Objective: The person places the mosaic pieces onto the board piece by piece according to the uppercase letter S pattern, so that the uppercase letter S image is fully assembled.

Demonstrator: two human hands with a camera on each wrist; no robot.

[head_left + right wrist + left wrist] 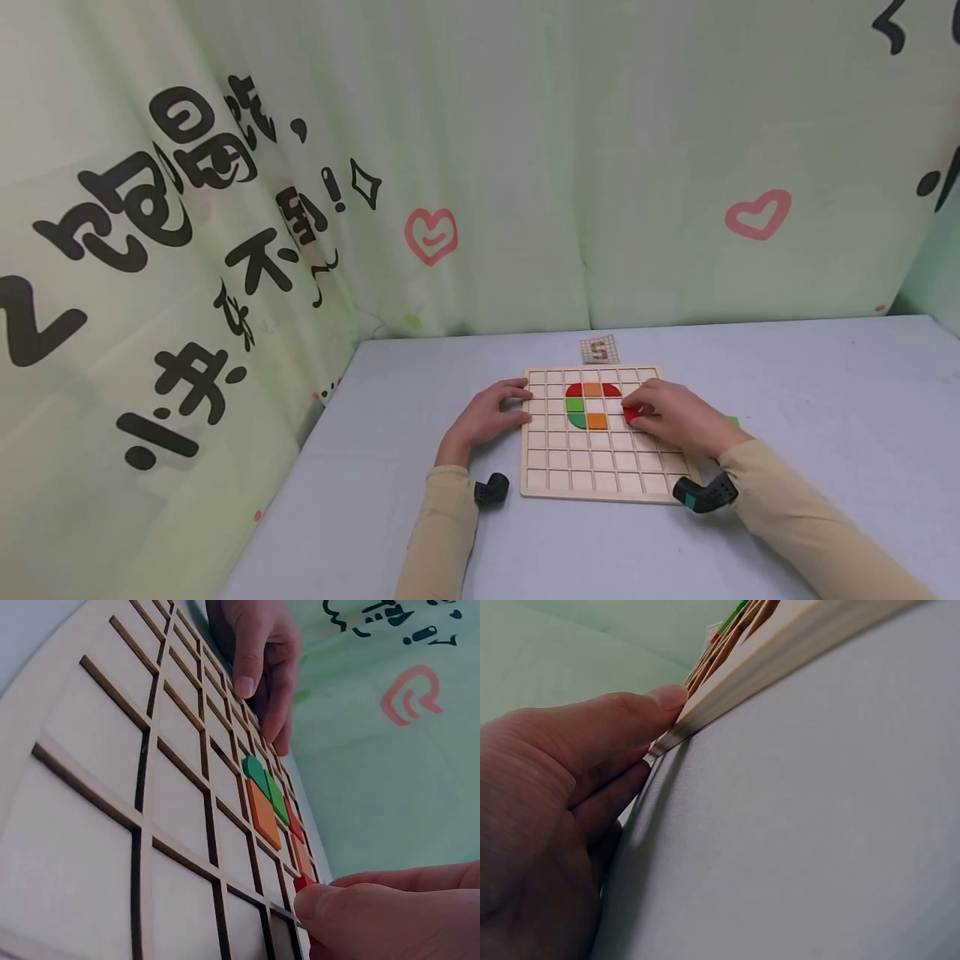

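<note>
A wooden grid board (547,487) lies on the table. My left hand (487,418) rests at its left edge, thumb and fingertips touching the rim and fingers loosely extended. With thumb and fingers, my right hand (678,414) pinches a small red piece (302,883) over the right part of the grid; most of the piece is hidden by the fingertips. Set in the cells are a red rounded piece (573,390), an orange square (592,389) and another red piece (611,390) in one row. Below them sit a light green square (574,405), a dark green rounded piece (577,421) and a second orange square (597,422).
Behind the board lies a small card (600,350) printed with a grid pattern. Something green (733,420) shows partly from behind the right hand. The white-covered table (840,400) meets a pale green curtain (510,167) at the back and left.
</note>
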